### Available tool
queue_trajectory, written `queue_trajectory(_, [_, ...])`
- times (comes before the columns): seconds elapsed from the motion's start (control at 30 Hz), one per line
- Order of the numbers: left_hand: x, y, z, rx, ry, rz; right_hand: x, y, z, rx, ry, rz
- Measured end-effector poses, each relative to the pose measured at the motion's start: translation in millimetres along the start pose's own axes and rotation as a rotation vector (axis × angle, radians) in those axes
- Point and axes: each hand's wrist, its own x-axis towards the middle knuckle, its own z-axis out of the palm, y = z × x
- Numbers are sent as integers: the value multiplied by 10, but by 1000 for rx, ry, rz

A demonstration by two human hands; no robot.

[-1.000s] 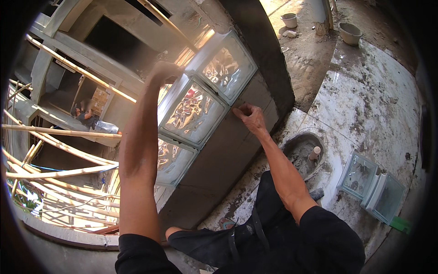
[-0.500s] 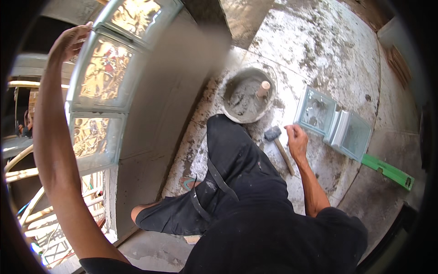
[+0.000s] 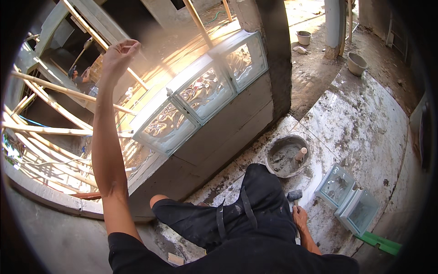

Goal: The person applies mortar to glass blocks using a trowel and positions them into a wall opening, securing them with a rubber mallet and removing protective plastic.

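Observation:
My left hand [image 3: 119, 57] is raised beyond the wall's far side, above and left of the glass blocks. Its fingers are pressed together in a pinch; whatever they hold, if anything, is too small to make out. Three clear, wavy glass blocks [image 3: 205, 91] stand in a row along the top of the grey wall [image 3: 219, 137]. By my right thigh, my right hand [image 3: 301, 219] is closed round the handle of a hammer with a dark, blunt head [image 3: 294, 195]. That head rests on or just over the stained white floor.
A bucket of wet mortar [image 3: 272, 170] with a wooden handle [image 3: 301, 154] sticking up stands beyond my knee. Two loose glass blocks [image 3: 349, 196] lie at right, touching a green level [image 3: 381, 243]. Bamboo poles [image 3: 50, 130] and another person [image 3: 83, 78] are beyond the wall.
My view has swung left. My left hand has come away from the top of the glass blocks, and my right hand has taken hold of the hammer handle.

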Motion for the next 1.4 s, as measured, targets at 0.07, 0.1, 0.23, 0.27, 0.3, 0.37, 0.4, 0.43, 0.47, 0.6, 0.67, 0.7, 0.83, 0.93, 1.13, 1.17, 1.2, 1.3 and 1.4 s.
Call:
queue_trajectory(0.07, [-414,74,-126,-110,133,102,122,280,-21,-32,-43,-32])
queue_trajectory(0.1, [-634,107,-179,-109,148,79,87,359,-62,-36,-149,-73])
queue_trajectory(0.23, [-1482,74,-279,-332,363,44,-88,339,-182,-45,-409,-166])
queue_trajectory(0.27, [-1700,97,-255,-415,375,66,-130,313,-202,-49,-447,-167])
queue_trajectory(0.3, [-1901,86,-183,-507,385,90,-152,271,-255,-58,-465,-157])
queue_trajectory(0.37, [-2287,7,-54,-596,287,46,-179,205,-309,-60,-502,-124])
queue_trajectory(0.4, [-2455,-19,38,-742,126,90,-186,167,-331,-60,-518,-109])
queue_trajectory(0.43, [-2593,-21,110,-877,-37,137,-201,136,-332,-55,-537,-96])
queue_trajectory(0.47, [-2682,-4,223,-928,-303,140,-208,107,-367,-60,-543,-80])
queue_trajectory(0.6, [-2859,43,1057,-774,-1080,126,-253,29,-509,-65,-549,-12])
queue_trajectory(0.67, [-2988,-28,1545,-531,-1263,172,-296,-3,-532,-63,-564,10])
queue_trajectory(0.7, [-3053,-75,1813,-424,-1320,217,-323,-14,-567,-62,-565,22])
queue_trajectory(0.83, [-3379,-418,2850,-274,-1456,198,-443,-1,-658,-58,-564,71])
queue_trajectory(0.93, [-3692,-570,3272,125,-1386,233,-544,12,-704,-56,-559,110])
queue_trajectory(1.13, [-3721,-552,3073,184,-1280,160,-557,18,-738,-46,-569,163])
queue_trajectory(1.17, [-3707,-542,3055,132,-1253,164,-551,7,-746,-45,-571,169])
queue_trajectory(1.2, [-3691,-538,3032,121,-1244,143,-548,-5,-742,-46,-572,176])
queue_trajectory(1.3, [-3670,-506,2960,143,-1225,112,-529,-29,-741,-50,-575,205])
queue_trajectory(1.4, [-3696,-529,2966,163,-1240,93,-515,-82,-719,-63,-588,221])
